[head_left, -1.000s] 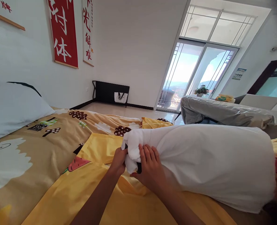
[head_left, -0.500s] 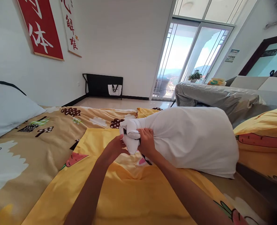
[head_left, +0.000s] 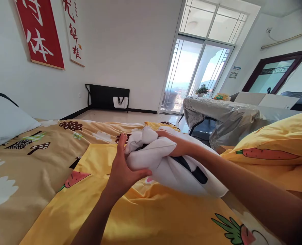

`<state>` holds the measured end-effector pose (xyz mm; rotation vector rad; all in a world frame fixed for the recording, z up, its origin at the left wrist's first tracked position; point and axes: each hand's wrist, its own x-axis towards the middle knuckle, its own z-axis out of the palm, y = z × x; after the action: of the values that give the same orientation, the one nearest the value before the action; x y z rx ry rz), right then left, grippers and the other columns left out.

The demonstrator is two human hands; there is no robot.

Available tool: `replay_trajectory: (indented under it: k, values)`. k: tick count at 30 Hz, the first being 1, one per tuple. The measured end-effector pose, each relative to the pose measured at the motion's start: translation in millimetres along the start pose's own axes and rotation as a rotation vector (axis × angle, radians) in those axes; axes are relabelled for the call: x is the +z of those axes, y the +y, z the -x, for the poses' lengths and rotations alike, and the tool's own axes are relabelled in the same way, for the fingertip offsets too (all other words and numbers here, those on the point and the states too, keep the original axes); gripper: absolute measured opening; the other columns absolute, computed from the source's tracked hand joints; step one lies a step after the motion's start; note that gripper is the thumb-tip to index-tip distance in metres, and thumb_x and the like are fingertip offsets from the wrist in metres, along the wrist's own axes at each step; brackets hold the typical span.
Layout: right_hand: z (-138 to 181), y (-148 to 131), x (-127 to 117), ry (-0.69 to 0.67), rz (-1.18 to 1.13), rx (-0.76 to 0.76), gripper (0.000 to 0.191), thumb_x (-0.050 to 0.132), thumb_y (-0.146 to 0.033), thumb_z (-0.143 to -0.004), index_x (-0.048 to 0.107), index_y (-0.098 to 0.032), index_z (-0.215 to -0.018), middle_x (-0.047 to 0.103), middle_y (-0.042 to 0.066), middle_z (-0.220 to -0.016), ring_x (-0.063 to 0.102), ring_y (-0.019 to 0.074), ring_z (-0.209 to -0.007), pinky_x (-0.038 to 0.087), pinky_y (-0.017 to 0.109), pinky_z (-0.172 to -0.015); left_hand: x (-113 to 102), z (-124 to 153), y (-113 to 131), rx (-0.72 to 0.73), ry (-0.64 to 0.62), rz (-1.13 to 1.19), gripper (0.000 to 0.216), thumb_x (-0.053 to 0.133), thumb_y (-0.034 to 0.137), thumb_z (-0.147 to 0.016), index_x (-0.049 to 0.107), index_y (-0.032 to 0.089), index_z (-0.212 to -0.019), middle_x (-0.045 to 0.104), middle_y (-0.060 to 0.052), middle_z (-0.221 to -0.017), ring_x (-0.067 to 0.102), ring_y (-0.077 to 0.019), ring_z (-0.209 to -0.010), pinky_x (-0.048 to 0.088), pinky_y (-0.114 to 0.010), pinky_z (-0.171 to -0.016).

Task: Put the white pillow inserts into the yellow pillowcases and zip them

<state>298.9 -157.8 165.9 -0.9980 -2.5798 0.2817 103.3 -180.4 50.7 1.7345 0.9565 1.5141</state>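
Note:
A plump white pillow (head_left: 158, 173) with dark trim lies over the yellow cloth, its near-left end folded and bunched up. My right hand (head_left: 177, 143) reaches across the pillow and grips the bunched fabric; its fingertips are partly hidden behind the folds. Against the left side of the bunched end rests my left hand (head_left: 122, 166), thumb and fingers spread wide. Under both hands spreads the yellow cloth (head_left: 151, 217), printed with carrots, on top of a tan patterned bed sheet (head_left: 46, 149).
A yellow carrot-print pillow (head_left: 273, 146) lies at the right. Another white pillow (head_left: 8, 119) with black piping is at the left edge. Beyond the bed stand a plastic-covered table (head_left: 224, 112), a folded black frame (head_left: 102, 97) and a white bag (head_left: 120, 102).
The white pillow has been pulled in and turned, so its bunched end faces me more and its long body shows less. My left hand has opened wider. The view has shifted a little right.

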Motion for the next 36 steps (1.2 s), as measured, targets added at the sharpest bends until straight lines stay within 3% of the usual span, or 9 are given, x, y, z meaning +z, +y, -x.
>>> replay_trajectory:
  k: [4, 9, 14, 18, 20, 23, 27, 31, 36]
  values:
    - [-18, 5, 45, -0.002, 0.081, 0.016, 0.022, 0.055, -0.029, -0.069, 0.057, -0.018, -0.088, 0.064, 0.003, -0.089, 0.057, 0.0177, -0.082, 0.042, 0.035, -0.084, 11, -2, -8, -0.063, 0.081, -0.073, 0.102, 0.085, 0.041, -0.050, 0.038, 0.023, -0.138, 0.047, -0.012, -0.136, 0.043, -0.0333, -0.127, 0.033, -0.044, -0.106]
    - [-41, 24, 75, -0.045, 0.199, 0.099, 0.036, 0.056, -0.017, -0.053, 0.053, -0.019, -0.088, 0.060, 0.003, -0.093, 0.055, 0.0201, -0.083, 0.042, 0.036, -0.080, 22, -15, -37, -0.170, 0.203, -0.048, 0.058, 0.071, 0.044, -0.066, 0.050, 0.018, -0.112, 0.062, -0.009, -0.108, 0.058, -0.0257, -0.100, 0.044, -0.035, -0.086]
    - [-50, 30, 85, -0.044, 0.294, 0.200, 0.043, 0.060, -0.020, -0.048, 0.051, -0.017, -0.091, 0.058, 0.004, -0.089, 0.053, 0.0218, -0.081, 0.043, 0.036, -0.076, 25, -21, -60, -0.122, 0.216, 0.081, 0.020, 0.062, 0.032, -0.068, 0.051, 0.018, -0.076, 0.057, 0.001, -0.070, 0.051, -0.0150, -0.067, 0.041, -0.025, -0.064]
    - [-23, 11, 96, 0.053, 0.359, 0.242, 0.063, 0.056, -0.030, -0.063, 0.047, -0.012, -0.122, 0.057, 0.015, -0.117, 0.050, 0.0299, -0.110, 0.039, 0.044, -0.094, 21, -27, -67, -0.144, 0.220, 0.159, 0.018, 0.060, 0.030, -0.068, 0.059, 0.015, -0.078, 0.059, 0.000, -0.071, 0.050, -0.0147, -0.067, 0.041, -0.024, -0.063]
    - [1, -6, 107, 0.073, 0.425, 0.253, 0.080, 0.055, -0.031, -0.068, 0.029, -0.011, -0.141, 0.046, 0.019, -0.137, 0.039, 0.0320, -0.128, 0.030, 0.049, -0.105, 17, -31, -69, -0.178, 0.240, 0.206, 0.023, 0.061, 0.030, -0.067, 0.064, 0.014, -0.083, 0.063, -0.001, -0.076, 0.053, -0.0157, -0.070, 0.042, -0.025, -0.067]
    - [33, -21, 123, 0.085, 0.560, 0.242, 0.098, 0.062, -0.030, -0.068, 0.012, -0.013, -0.150, 0.026, 0.020, -0.152, 0.022, 0.0337, -0.140, 0.022, 0.050, -0.110, 13, -35, -77, -0.239, 0.249, 0.321, 0.022, 0.062, 0.031, -0.065, 0.065, 0.013, -0.078, 0.063, 0.000, -0.074, 0.053, -0.0151, -0.070, 0.042, -0.024, -0.066]
    - [37, 7, 105, 0.061, 0.587, 0.251, 0.118, 0.071, -0.046, -0.065, -0.005, -0.022, -0.151, 0.005, 0.016, -0.157, 0.006, 0.0346, -0.144, 0.012, 0.055, -0.111, 10, -34, -92, -0.266, 0.174, 0.447, 0.014, 0.061, 0.027, -0.059, 0.058, 0.014, -0.062, 0.051, 0.004, -0.058, 0.042, -0.0108, -0.058, 0.035, -0.021, -0.055]
    - [15, 57, 69, -0.117, 0.451, 0.305, 0.136, 0.069, -0.071, -0.054, -0.016, -0.024, -0.149, -0.007, 0.015, -0.157, -0.010, 0.0359, -0.143, -0.003, 0.058, -0.110, 8, -30, -97, -0.286, 0.012, 0.486, 0.019, 0.061, 0.030, -0.053, 0.055, 0.013, -0.056, 0.046, 0.003, -0.057, 0.039, -0.0105, -0.058, 0.032, -0.021, -0.053]
    - [6, 84, 77, -0.266, 0.378, 0.218, 0.140, 0.071, -0.069, -0.051, -0.016, -0.020, -0.150, -0.011, 0.016, -0.157, -0.015, 0.0353, -0.142, -0.013, 0.056, -0.109, 11, -24, -86, -0.229, -0.325, 0.443, 0.021, 0.064, 0.030, -0.052, 0.059, 0.011, -0.059, 0.046, 0.002, -0.058, 0.041, -0.0115, -0.061, 0.034, -0.021, -0.056]
